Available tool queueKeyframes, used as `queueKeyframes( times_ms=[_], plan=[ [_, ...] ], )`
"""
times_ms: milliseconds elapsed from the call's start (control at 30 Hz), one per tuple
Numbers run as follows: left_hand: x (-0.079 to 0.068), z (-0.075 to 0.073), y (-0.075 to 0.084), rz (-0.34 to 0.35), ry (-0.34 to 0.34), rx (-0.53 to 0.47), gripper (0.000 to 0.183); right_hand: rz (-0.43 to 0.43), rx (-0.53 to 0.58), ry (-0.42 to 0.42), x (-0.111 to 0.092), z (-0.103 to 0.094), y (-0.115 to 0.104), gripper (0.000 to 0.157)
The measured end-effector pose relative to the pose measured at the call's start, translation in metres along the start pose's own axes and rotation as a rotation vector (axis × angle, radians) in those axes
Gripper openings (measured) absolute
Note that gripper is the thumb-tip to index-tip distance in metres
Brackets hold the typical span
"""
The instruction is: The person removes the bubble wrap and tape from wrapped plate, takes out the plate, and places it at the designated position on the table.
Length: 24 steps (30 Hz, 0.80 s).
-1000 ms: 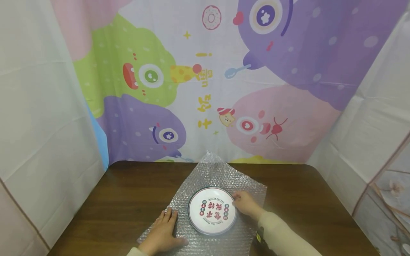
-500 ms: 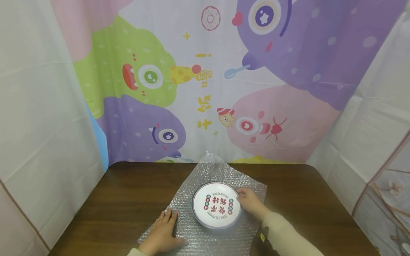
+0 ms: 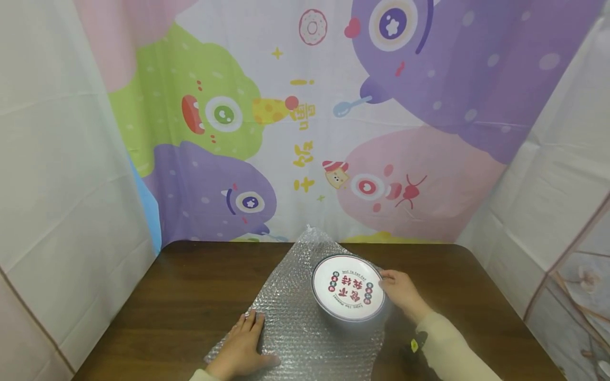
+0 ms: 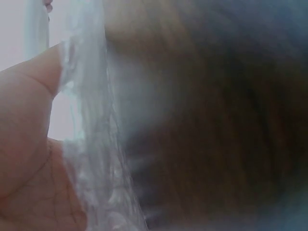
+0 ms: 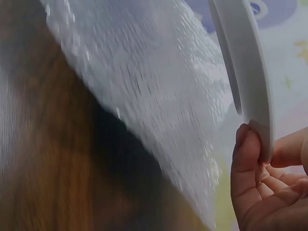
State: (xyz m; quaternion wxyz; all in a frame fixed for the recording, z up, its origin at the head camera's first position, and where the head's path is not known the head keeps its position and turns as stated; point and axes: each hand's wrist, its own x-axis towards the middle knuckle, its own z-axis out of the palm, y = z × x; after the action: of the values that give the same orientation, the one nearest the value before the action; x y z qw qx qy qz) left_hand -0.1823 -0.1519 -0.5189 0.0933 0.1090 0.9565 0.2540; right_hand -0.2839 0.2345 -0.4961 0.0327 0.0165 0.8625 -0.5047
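A round white plate (image 3: 350, 288) with a dark rim and red and green printed characters is raised over a sheet of bubble wrap (image 3: 281, 312). My right hand (image 3: 402, 291) pinches the plate's right edge between thumb and fingers. From the side, the right wrist view shows the plate (image 5: 257, 72) with its raised foot ring and the bubble wrap (image 5: 139, 82) beneath. My left hand (image 3: 243, 344) lies with fingers spread on the wrap's left edge. In the left wrist view the wrap's edge (image 4: 96, 120) covers part of the left hand (image 4: 29, 144).
The dark wooden table (image 3: 190, 286) carries the bubble wrap, one corner of which points to the back edge. Behind it hangs a curtain (image 3: 310, 132) with cartoon monsters, and pale panels (image 3: 66, 159) stand at both sides.
My right hand has lifted the plate off the bubble wrap and carried it to the right and away from me. My left hand has stayed in place.
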Motion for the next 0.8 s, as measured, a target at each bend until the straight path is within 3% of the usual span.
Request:
queueKeyframes(
  times_ms=[500,800],
  plan=[
    [-0.001,-0.001,0.001,0.006,0.009,0.000,0.108,0.108,-0.106,0.098,-0.003,-0.076,0.038,0.050],
    [-0.001,-0.002,0.002,0.000,0.007,-0.002,0.108,0.172,-0.053,0.169,-0.009,-0.111,0.066,0.054]
  ],
)
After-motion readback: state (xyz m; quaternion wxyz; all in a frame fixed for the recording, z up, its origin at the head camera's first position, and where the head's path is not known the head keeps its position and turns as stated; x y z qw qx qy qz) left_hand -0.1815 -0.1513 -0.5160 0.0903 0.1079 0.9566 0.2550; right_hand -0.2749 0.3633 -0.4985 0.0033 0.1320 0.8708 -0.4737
